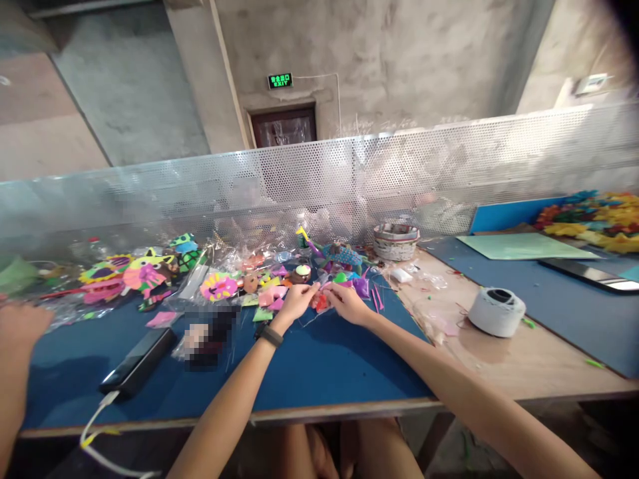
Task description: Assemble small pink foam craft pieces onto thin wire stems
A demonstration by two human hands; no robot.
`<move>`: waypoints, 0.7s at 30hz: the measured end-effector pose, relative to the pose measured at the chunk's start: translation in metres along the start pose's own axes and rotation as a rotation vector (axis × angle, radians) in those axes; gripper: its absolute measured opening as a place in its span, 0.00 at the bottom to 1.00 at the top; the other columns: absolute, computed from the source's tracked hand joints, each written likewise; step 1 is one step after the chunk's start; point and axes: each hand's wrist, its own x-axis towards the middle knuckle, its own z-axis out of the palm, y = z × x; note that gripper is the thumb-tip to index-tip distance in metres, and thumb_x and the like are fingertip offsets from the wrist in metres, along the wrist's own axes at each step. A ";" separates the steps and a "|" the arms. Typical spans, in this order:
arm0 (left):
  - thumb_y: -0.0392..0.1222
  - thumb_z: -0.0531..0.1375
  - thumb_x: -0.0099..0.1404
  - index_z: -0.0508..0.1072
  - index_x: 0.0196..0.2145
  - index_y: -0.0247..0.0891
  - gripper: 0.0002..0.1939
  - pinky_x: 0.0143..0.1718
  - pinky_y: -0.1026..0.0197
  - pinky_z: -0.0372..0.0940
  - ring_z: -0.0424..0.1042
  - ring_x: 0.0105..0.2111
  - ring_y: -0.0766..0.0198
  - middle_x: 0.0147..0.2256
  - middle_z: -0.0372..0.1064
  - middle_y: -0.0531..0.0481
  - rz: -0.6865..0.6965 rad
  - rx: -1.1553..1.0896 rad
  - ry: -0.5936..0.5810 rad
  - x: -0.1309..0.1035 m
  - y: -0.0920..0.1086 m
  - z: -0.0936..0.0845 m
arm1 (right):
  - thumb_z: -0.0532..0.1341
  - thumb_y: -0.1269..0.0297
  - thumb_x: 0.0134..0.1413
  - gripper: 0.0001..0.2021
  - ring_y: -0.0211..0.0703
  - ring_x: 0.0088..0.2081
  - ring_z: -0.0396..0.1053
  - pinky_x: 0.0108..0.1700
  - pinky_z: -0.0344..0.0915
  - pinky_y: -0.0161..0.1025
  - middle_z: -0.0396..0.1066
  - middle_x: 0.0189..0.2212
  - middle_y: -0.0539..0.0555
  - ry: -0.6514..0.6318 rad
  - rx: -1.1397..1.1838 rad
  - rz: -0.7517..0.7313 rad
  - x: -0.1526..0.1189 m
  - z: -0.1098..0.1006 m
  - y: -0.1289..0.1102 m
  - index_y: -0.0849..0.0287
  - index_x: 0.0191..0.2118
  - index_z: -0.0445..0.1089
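Over the blue mat (349, 372), my left hand (298, 303) and my right hand (345, 303) come together, fingertips almost touching. Both are closed in a pinch on a small clear bag with red stuff inside (321, 303); its upper edge is hidden by my fingers. A dark band (271, 335) circles my left wrist. Just beyond my hands lie a brown figure with a pale top (302, 273), pink and green packets (263, 313), and a purple packet (361, 287). Two thin purple sticks (376, 299) lie right of my right hand.
A coloured cat-like figure (148, 269) and a pink-yellow piece (218, 286) lie left. A black power bank (137, 359) with a white cable sits nearby. Another person's hand (22, 326) is at far left. A basket (396, 241) and white roll (496, 311) stand right, before a perforated screen (309, 179).
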 end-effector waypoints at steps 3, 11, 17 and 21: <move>0.61 0.55 0.66 0.69 0.22 0.35 0.27 0.29 0.64 0.60 0.66 0.23 0.65 0.21 0.67 0.51 0.032 -0.010 0.015 -0.001 0.004 0.001 | 0.49 0.51 0.69 0.18 0.36 0.20 0.67 0.24 0.62 0.33 0.74 0.28 0.52 -0.048 0.062 0.100 -0.001 -0.001 0.004 0.59 0.46 0.68; 0.61 0.56 0.65 0.73 0.28 0.35 0.25 0.29 0.63 0.61 0.69 0.26 0.63 0.23 0.70 0.50 0.035 0.031 0.050 0.000 0.001 -0.003 | 0.50 0.49 0.67 0.19 0.34 0.19 0.66 0.22 0.62 0.33 0.72 0.27 0.51 -0.147 0.147 0.124 -0.002 -0.006 0.006 0.59 0.36 0.68; 0.63 0.58 0.62 0.68 0.20 0.36 0.27 0.28 0.63 0.61 0.65 0.22 0.66 0.20 0.65 0.52 -0.126 -0.048 -0.031 0.002 -0.002 -0.006 | 0.52 0.49 0.67 0.19 0.34 0.19 0.64 0.23 0.62 0.34 0.73 0.29 0.53 -0.134 0.115 0.072 -0.003 -0.005 -0.003 0.59 0.41 0.70; 0.62 0.61 0.58 0.65 0.21 0.37 0.25 0.25 0.63 0.61 0.60 0.18 0.70 0.18 0.60 0.56 -0.350 -0.194 -0.148 0.002 -0.003 -0.006 | 0.52 0.50 0.67 0.18 0.35 0.21 0.65 0.24 0.63 0.34 0.75 0.31 0.53 -0.155 0.131 0.044 -0.003 -0.002 -0.005 0.58 0.45 0.71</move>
